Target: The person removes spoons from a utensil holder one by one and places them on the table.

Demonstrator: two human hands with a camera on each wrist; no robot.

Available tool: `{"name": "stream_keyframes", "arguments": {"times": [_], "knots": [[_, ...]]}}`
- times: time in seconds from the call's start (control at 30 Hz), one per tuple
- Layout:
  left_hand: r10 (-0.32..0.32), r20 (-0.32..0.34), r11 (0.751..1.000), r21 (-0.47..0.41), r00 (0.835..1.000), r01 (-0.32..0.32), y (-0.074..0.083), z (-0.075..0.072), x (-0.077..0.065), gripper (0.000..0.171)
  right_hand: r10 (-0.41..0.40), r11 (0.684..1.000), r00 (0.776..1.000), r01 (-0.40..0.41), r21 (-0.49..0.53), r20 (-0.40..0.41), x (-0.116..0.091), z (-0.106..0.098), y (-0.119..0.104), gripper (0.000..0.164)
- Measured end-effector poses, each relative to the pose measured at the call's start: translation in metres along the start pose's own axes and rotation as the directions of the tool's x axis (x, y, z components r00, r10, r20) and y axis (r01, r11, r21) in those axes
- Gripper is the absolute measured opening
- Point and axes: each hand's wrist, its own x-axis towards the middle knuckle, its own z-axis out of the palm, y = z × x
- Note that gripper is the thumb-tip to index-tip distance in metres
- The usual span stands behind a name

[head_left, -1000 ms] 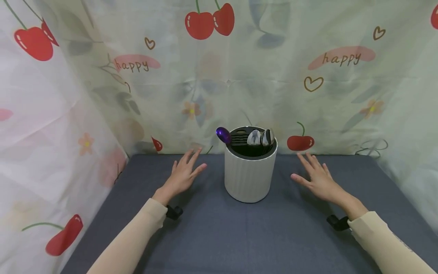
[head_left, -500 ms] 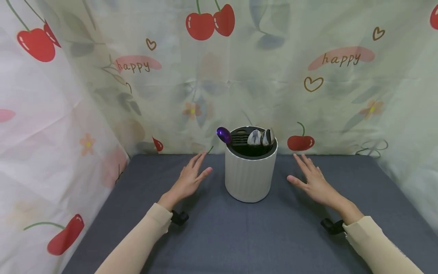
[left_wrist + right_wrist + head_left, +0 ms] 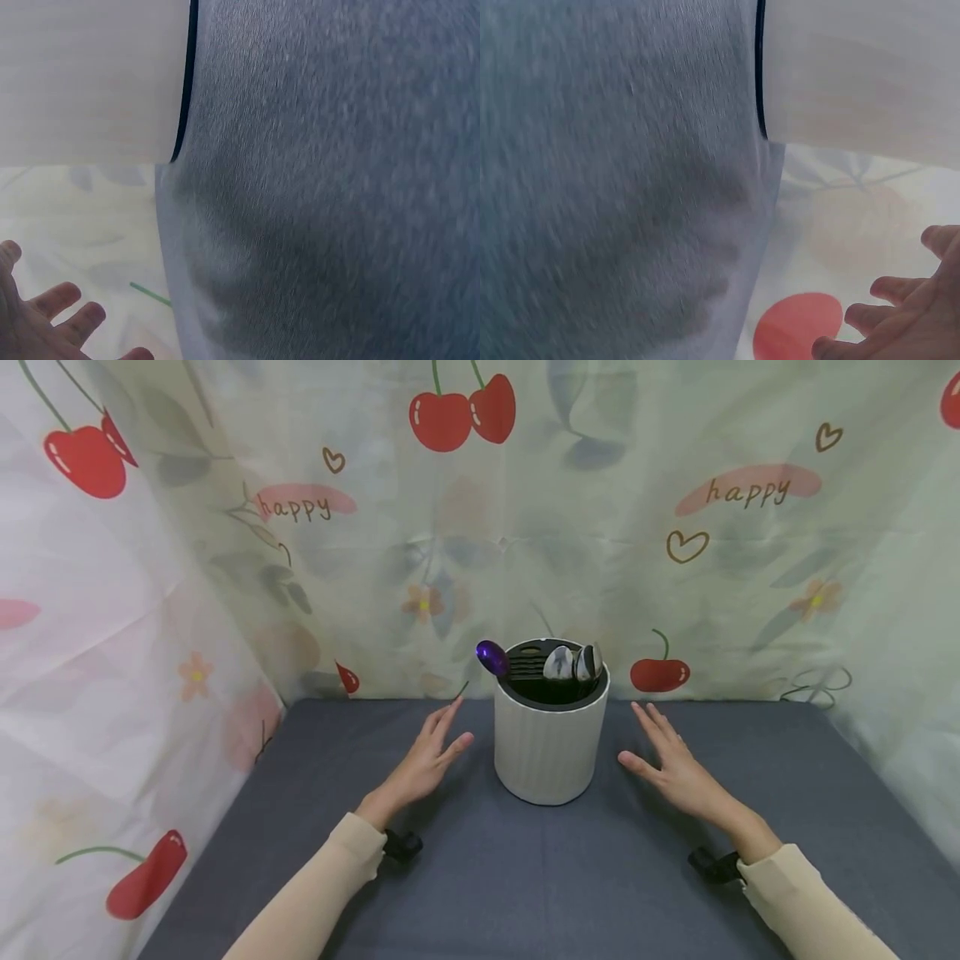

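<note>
A white ribbed utensil holder (image 3: 550,756) with a dark rim stands upright between my hands. Out of its top show a purple spoon (image 3: 492,657), a dark slotted turner (image 3: 527,668) and shiny metal utensil heads (image 3: 558,663); their lower parts are hidden inside. My left hand (image 3: 420,766) is to the left of the holder, fingers spread and holding nothing. On the other side my right hand (image 3: 678,777) is likewise spread, a gap apart from the holder. Both wrist views show the holder's pale side (image 3: 90,82) near the fingers.
Dark grey cloth covers the table (image 3: 540,893). Behind it and along the left hangs a pale curtain (image 3: 375,568) printed with cherries. A black wrist camera (image 3: 402,845) sits on the left wrist, another black camera (image 3: 712,865) on the right.
Both hands have moved inward toward the utensil holder, the left one to the right and the right one to the left. The holder stays in place.
</note>
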Motion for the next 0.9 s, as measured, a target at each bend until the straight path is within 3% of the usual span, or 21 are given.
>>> {"name": "stream_keyframes", "arguments": {"times": [0.13,0.33,0.57,0.9], "knots": [[0.012,-0.004,0.999,-0.046,1.0,-0.012,-0.001,0.006,-0.001,0.068,0.016,0.999,1.0,-0.015,0.039,-0.005,-0.001,0.008,-0.002,0.089],[0.046,-0.06,0.99,-0.128,0.997,-0.054,0.0,0.017,-0.001,0.068,0.004,0.996,0.999,-0.001,0.09,-0.037,-0.002,0.018,-0.005,0.087],[0.018,-0.105,0.982,-0.183,0.994,-0.037,0.002,0.032,-0.002,0.067,0.001,0.988,0.997,0.01,0.153,-0.072,-0.002,0.034,-0.005,0.085],[0.029,-0.11,0.952,-0.3,0.993,-0.061,0.006,0.044,-0.002,0.079,0.052,0.931,0.997,-0.031,0.363,-0.049,-0.001,0.047,-0.017,0.087]]}}
